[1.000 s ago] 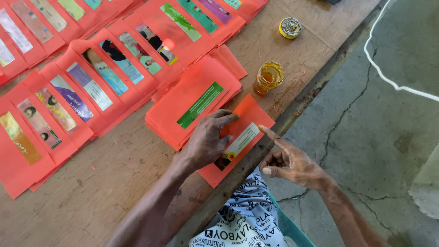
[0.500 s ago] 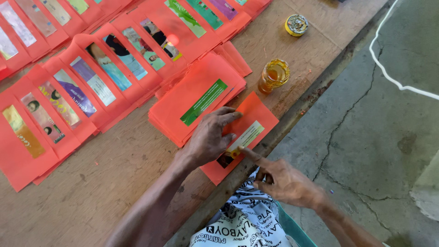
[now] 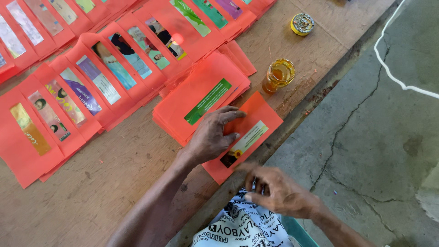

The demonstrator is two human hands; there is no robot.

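Observation:
My left hand (image 3: 211, 136) lies flat on an orange-red envelope (image 3: 259, 120) with a pale printed strip, pressing it down at the wooden table's front edge. That envelope lies tilted, partly over a stack of the same envelopes (image 3: 196, 98) whose top one bears a green strip. My right hand (image 3: 274, 192) hovers just off the table edge below the envelope, fingers curled and pinched together; whether it holds anything I cannot tell. A black-and-white printed cloth (image 3: 238, 226) is under it.
Rows of orange-red envelopes with coloured picture strips (image 3: 91, 87) overlap across the left and back of the wooden table (image 3: 114, 183). An open glass jar of amber liquid (image 3: 278, 74) stands beside the stack, its yellow lid (image 3: 302, 24) farther back. Cracked concrete floor (image 3: 375, 137) lies right.
My right hand has drawn back from the envelope's right edge toward my lap, off the table. My left hand has stayed pressed on the envelope.

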